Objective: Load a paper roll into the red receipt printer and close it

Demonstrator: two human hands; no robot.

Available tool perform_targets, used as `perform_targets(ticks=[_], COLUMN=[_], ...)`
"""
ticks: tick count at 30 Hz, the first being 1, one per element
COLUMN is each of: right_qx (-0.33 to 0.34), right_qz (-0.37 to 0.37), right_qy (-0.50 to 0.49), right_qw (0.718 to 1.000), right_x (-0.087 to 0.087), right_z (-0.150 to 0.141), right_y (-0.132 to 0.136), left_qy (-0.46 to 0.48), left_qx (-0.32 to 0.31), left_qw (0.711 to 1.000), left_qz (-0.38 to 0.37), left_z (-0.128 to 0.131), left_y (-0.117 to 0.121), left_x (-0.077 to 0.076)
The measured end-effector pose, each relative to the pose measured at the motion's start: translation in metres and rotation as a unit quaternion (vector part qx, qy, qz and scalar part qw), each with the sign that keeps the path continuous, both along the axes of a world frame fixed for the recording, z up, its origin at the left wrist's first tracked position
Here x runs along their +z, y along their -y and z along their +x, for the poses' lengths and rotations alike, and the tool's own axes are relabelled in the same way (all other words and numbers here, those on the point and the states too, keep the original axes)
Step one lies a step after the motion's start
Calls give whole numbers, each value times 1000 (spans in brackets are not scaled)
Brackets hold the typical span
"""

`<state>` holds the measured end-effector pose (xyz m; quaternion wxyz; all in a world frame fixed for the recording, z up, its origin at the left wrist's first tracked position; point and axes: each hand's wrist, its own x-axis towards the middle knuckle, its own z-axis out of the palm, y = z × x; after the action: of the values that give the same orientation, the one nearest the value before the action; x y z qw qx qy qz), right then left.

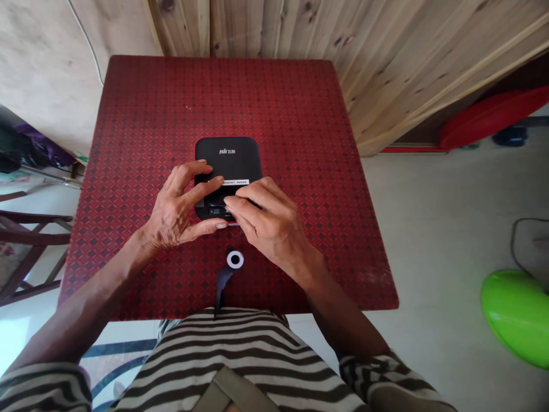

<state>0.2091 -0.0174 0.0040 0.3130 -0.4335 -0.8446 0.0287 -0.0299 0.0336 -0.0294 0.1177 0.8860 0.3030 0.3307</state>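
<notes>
A flat black box [234, 157] with rounded corners and a small logo lies in the middle of a red patterned table [300, 114]. My left hand [180, 209] rests on the box's near left side, fingers spread over its top and thumb under its front edge. My right hand [270, 220] sits at the near right corner, fingers curled and pinched against the front edge, where ports and a white label strip show. What the fingertips press is hidden.
A small white ring with a dark strap [231, 266] lies on the table near my body. A wooden wall [386, 51] stands behind the table. A chair [26, 240] is at the left, a green round object [517, 315] on the floor at the right.
</notes>
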Motion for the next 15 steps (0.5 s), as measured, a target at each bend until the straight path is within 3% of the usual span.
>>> perform_targets(ticks=[6,10,15], right_qx=[3,7,-84], right_qz=[-25,-1,-4], right_qy=[-16,-52,-152], right_qw=[1000,999,985], right_x=[-1,2,0], right_z=[1,4,19], right_y=[-2,0,4], left_qy=[-18,-9,-13], left_qx=[8,5,12], left_qw=[1000,1000,999], left_qz=[-1,10,-26], left_z=[-2,-1,2], left_y=[1,2,10], left_x=[-3,-5,-1])
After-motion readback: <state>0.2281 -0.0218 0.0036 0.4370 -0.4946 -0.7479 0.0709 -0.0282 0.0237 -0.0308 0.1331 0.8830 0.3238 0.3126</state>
